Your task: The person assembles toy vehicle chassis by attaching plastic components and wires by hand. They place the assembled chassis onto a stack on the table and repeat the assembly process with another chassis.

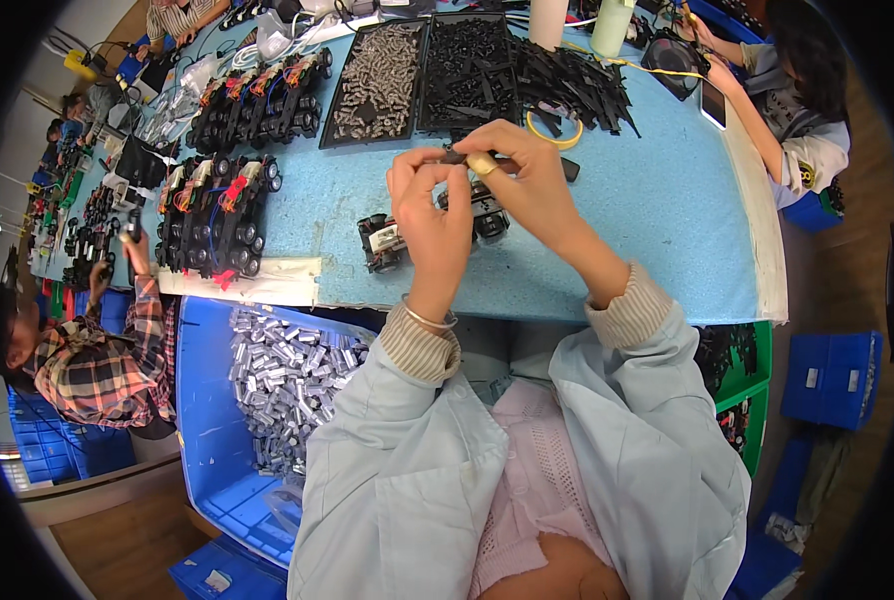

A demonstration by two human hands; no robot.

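Over the blue-covered table (647,220), in the head view, we see a black tray (362,143) of grey pieces at the far side, and rows of car bodies (212,225) to the left. The left hand (432,220) and the right hand (527,180) meet above a toy car (382,243), which they partly hide. Each grip is nearly closed, pinching a small dark piece (453,157) between fingertips, above the table.

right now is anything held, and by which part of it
The left hand and right hand hold a small dark piece at their fingertips; which part they grip cannot be told.
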